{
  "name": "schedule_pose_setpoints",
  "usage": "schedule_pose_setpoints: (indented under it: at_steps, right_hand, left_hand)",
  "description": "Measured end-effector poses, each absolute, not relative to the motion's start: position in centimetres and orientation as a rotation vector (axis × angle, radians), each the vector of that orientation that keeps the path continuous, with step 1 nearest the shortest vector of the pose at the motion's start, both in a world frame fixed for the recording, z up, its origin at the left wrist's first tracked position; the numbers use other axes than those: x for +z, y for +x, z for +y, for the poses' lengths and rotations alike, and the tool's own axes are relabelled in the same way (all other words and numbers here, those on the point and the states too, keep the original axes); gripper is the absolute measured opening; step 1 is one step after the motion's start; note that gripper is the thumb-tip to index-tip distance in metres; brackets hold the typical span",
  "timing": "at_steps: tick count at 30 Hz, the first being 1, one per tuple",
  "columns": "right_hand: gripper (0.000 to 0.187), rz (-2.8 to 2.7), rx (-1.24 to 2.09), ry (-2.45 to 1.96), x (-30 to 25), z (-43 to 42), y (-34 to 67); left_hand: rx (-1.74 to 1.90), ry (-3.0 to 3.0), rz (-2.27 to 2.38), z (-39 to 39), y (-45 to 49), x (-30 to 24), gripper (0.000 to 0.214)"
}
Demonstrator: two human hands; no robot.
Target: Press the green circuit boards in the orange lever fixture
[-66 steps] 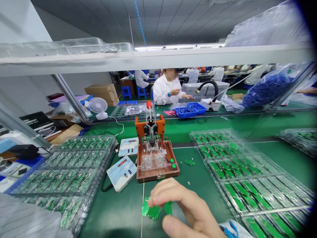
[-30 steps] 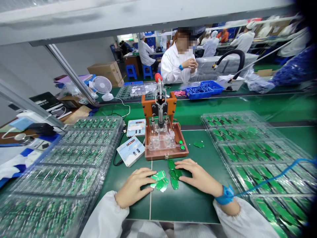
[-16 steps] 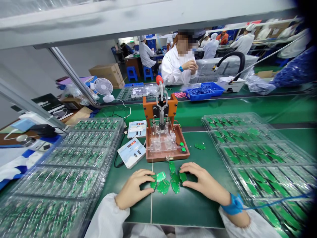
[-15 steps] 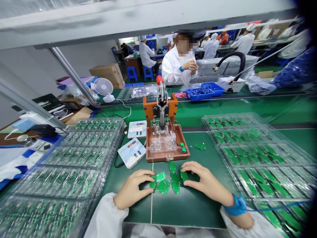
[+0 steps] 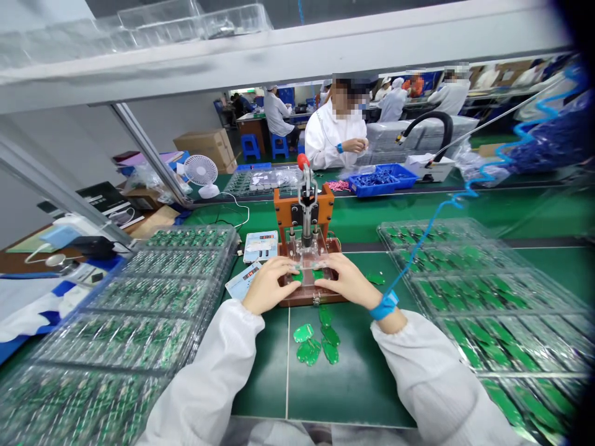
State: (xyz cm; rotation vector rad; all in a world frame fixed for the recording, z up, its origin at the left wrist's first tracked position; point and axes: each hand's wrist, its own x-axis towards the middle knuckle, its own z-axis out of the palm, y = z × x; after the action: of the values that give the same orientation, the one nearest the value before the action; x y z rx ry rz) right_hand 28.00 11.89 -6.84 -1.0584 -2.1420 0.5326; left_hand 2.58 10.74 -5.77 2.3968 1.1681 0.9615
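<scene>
Green matting (image 5: pixel 353 384) covers the bench nearest the camera, and on it, just short of the hands, lies a small heap of loose green boards (image 5: pixel 316 341), overlapping and pointing different ways, their long axes mostly running away from the viewer with some tilted. These look like the ones not yet handled.

Beyond the heap, both hands rest on the brown test fixture (image 5: pixel 307 291). The left hand (image 5: pixel 269 285) and right hand (image 5: pixel 346 282) meet over its clear nest, fingers curled down and close together, each pressing a green board (image 5: pixel 317 273) into the nest; how firmly they pinch cannot be told, as the fingertips cover most of it. What shows of the boards lies flat, but their long axis cannot be read. A blue wrist strap (image 5: pixel 383 305) with a coiled cord sits on the right wrist. The red-knobbed lever (image 5: pixel 304 179) stands upright above, so by my reading loading is under way and pressing is not yet done.

To the left and right stand stacks of clear trays (image 5: pixel 153 297) filled with rows of green boards, and one stray board (image 5: pixel 374 279) lies right of the fixture. Two small meters (image 5: pixel 260 244) sit left of it. Farther off, a person in a white coat (image 5: pixel 337 133) works at the next bench.
</scene>
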Motion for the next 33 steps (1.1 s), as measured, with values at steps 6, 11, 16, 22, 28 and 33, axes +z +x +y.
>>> schedule_pose_setpoints:
  at_steps: [6,11,16,22,28,33]
  right_hand:
    - [0.033,-2.17,0.513,-1.042,-6.7,12.0,28.2]
    - [0.03,-2.171,0.507,-1.012,-7.1,11.9,28.4]
    - [0.029,-2.152,0.482,-1.005,-7.8,11.1,28.4]
    - [0.028,-2.098,0.475,-1.04,-8.0,10.4,28.1]
    - [0.025,-1.894,0.428,-1.059,-6.9,10.2,28.5]
    - [0.035,-1.591,0.333,-1.061,-1.2,12.6,28.5]
  left_hand:
    - [1.016,2.372,1.118,10.9,2.4,-6.6,0.014]
    - [1.038,2.352,1.095,11.0,2.4,-6.8,0.012]
    - [0.987,2.427,1.135,10.4,2.7,-7.0,0.013]
    - [1.133,2.427,1.226,9.5,3.6,-8.3,0.013]
    - [1.342,2.431,1.352,5.8,5.1,-9.0,0.027]
    - [1.172,2.699,0.932,3.4,6.5,-10.1,0.033]
